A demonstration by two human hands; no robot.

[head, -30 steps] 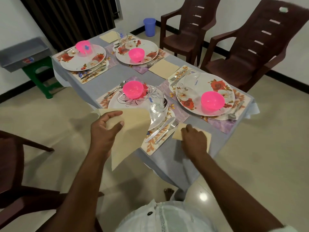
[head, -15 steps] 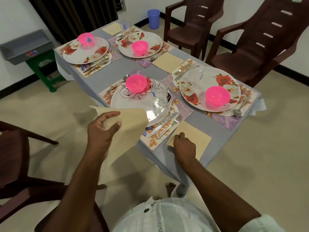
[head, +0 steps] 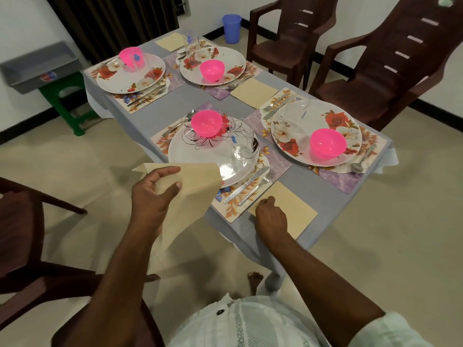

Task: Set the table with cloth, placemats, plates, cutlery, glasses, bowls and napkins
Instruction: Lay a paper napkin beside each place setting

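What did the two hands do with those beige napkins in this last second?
The right hand slid back off the flat beige paper napkin on the table, uncovering most of it; its fingers now rest at the near corner. The left hand kept its grip on the other loose beige napkin. Plates, bowls and cutlery stayed put.

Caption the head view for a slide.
Setting the table: right hand rests on a napkin beside the near placemat while left hand holds another napkin.

Wearing a pale whitish shirt [head: 250, 324] with faint woven stripes, one dark button [head: 220, 312], short sleeve [head: 390, 331], barefoot [head: 255, 279].
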